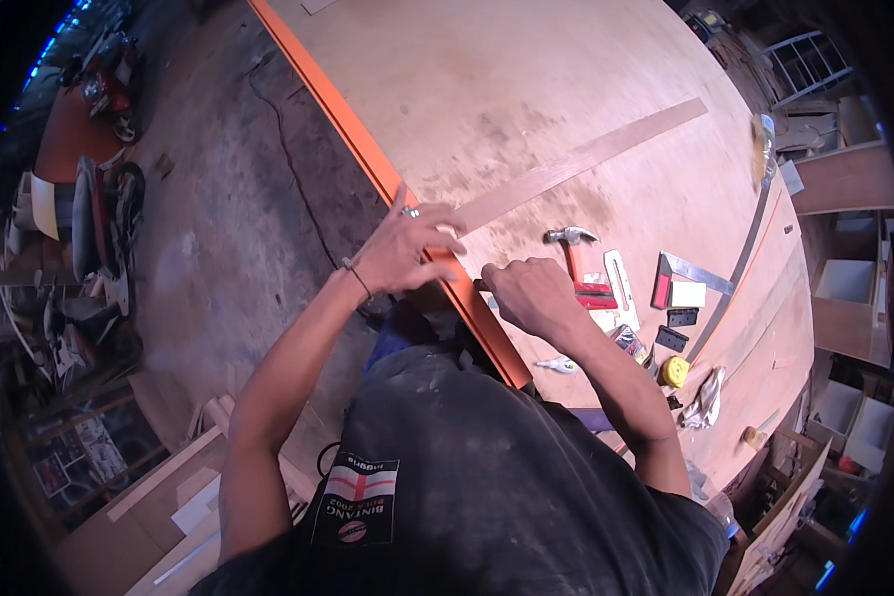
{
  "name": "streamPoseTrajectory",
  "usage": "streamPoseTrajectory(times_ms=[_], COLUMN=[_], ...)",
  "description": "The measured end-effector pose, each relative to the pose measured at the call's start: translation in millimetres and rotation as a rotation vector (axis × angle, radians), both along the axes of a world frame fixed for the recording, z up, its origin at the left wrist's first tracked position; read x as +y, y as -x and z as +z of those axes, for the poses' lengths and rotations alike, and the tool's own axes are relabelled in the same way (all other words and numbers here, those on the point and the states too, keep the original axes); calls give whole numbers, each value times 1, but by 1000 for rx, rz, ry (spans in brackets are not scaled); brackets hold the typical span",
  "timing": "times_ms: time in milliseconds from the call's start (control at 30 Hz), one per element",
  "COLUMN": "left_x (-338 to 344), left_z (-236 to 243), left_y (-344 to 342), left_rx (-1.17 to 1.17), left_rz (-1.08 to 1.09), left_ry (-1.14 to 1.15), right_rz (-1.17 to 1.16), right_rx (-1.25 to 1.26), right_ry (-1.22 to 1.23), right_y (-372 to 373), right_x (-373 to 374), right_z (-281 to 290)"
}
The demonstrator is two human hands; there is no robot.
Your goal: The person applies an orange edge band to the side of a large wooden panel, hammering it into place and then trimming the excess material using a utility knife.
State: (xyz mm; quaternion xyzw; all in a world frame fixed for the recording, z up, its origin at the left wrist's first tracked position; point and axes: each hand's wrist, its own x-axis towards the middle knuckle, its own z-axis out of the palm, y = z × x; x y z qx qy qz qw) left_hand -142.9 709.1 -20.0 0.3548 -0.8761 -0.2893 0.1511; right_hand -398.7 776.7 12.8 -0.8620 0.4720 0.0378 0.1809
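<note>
A long orange grooved board (333, 99) runs diagonally from the far left down to my body, along the left edge of the worktable. My left hand (402, 248) lies over its middle, fingers spread apart and a ring on one of them. Just right of the board's near part, my right hand (534, 296) is closed with curled fingers. A small dark bit shows at its fingertips; what it belongs to is hidden. A claw hammer (572, 238) with an orange handle lies beyond that hand, beside a red tool (594, 295) and a white slotted piece (619, 286).
A flat wooden strip (586, 164) crosses the worktable (526, 70). On the right lie a try square (700, 275), black hinges (672, 338), a yellow tape measure (675, 372) and a small white bottle (556, 366). A cable (290, 149) trails across the floor; motorcycles (94, 219) stand far left.
</note>
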Motion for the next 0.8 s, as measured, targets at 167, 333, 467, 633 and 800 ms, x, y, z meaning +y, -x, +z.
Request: streamPoseTrajectory(times_ms=[167, 333, 467, 633, 800], left_x=[13, 19, 17, 18, 17], left_z=[4, -2, -3, -7, -6], left_y=[2, 5, 7, 8, 7], left_rx=[-75, -26, -35, 26, 22], left_rz=[-147, -98, -97, -110, -114], left_ry=[-169, -128, -144, -83, -110], right_rz=[-1, -22, -19, -42, -13], right_rx=[3, 37, 46, 67, -56], right_ry=[75, 169, 222, 214, -58], right_y=[-5, -15, -16, -18, 3], right_x=[6, 13, 16, 17, 0], right_z=[-1, 8, 7, 11, 3])
